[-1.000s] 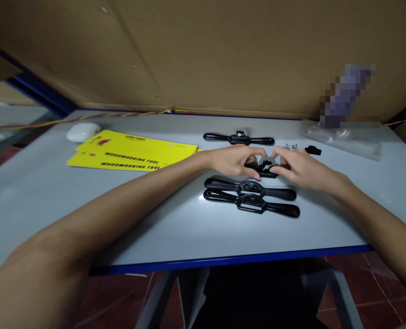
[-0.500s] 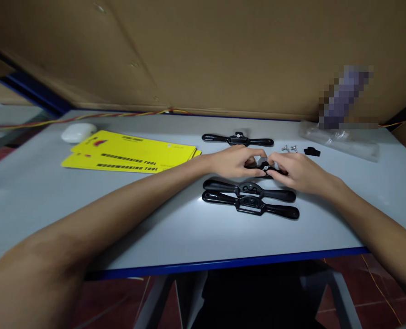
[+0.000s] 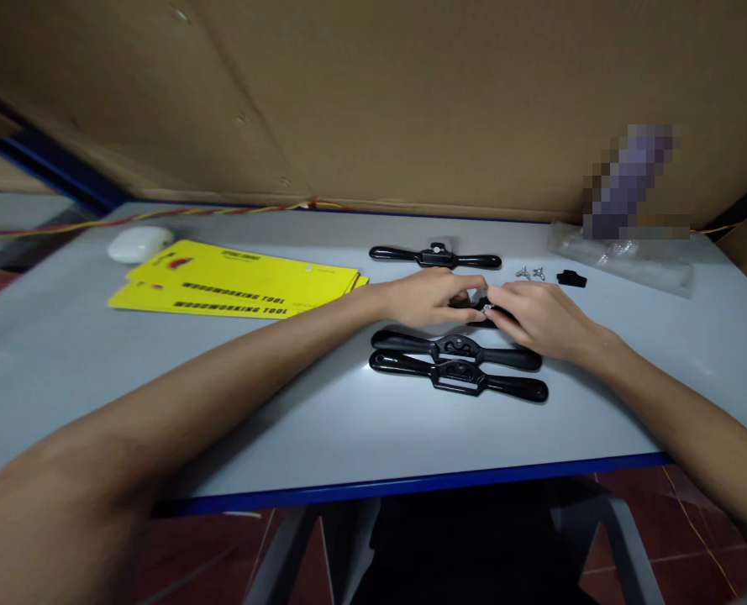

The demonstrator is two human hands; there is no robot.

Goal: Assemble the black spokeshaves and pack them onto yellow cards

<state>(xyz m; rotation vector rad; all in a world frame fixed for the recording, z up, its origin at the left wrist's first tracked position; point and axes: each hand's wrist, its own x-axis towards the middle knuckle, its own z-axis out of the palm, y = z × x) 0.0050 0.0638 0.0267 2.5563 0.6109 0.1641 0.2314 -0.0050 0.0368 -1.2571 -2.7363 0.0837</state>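
Between my hands is a black spokeshave (image 3: pixel 483 323), mostly hidden by my fingers. My left hand (image 3: pixel 433 298) is closed on its left side, thumb and forefinger bent around the middle. My right hand (image 3: pixel 540 315) pinches at a small silver thumbscrew (image 3: pixel 487 309) on its centre; the fingertips cover most of it. Just in front lie two more black spokeshaves, one with a matte body (image 3: pixel 508 356) and one glossy (image 3: pixel 518 387), both without a blade clamp. Behind my hands lies another spokeshave (image 3: pixel 436 259) with its clamp and screw fitted.
Two loose silver thumbscrews (image 3: pixel 530 273) and a black clamp plate (image 3: pixel 571 278) lie right of centre. Yellow printed cards (image 3: pixel 240 281) and a white rounded object (image 3: pixel 141 244) are at left. A clear plastic bag (image 3: pixel 638 265) lies back right, below a cardboard wall (image 3: pixel 411 109).
My right fingers have shifted slightly left and closed further over the thumbscrew, hiding more of the spokeshave. My left hand keeps its grip. The view has moved slightly.
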